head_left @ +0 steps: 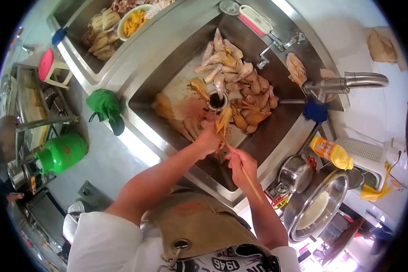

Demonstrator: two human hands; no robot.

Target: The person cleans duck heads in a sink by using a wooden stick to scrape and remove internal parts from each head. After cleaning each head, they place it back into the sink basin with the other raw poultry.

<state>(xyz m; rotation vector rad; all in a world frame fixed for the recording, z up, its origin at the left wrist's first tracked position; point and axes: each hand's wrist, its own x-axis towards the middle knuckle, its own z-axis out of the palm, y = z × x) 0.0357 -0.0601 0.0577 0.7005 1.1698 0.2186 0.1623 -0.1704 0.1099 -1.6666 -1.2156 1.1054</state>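
1. The wooden stick (pixel 252 185) lies on a diagonal: its free end points down and right towards the person's body, and its far end runs up and left to the chicken piece (pixel 223 121).
2. It is thin, straight and pale tan (its far tip is hidden among hand and meat).
3. The right hand (pixel 241 165) is closed around the stick near its middle, over the near edge of the sink (pixel 276 122).
4. The left hand (pixel 208 139) grips the chicken piece, yellowish and glossy, standing roughly upright above the fist.
5. More raw pieces are heaped as a pile (pixel 240 79) beyond the drain (pixel 216 100).
6. A tap (pixel 349 81) reaches in from the right; a yellow bottle (pixel 331 152) stands below it.
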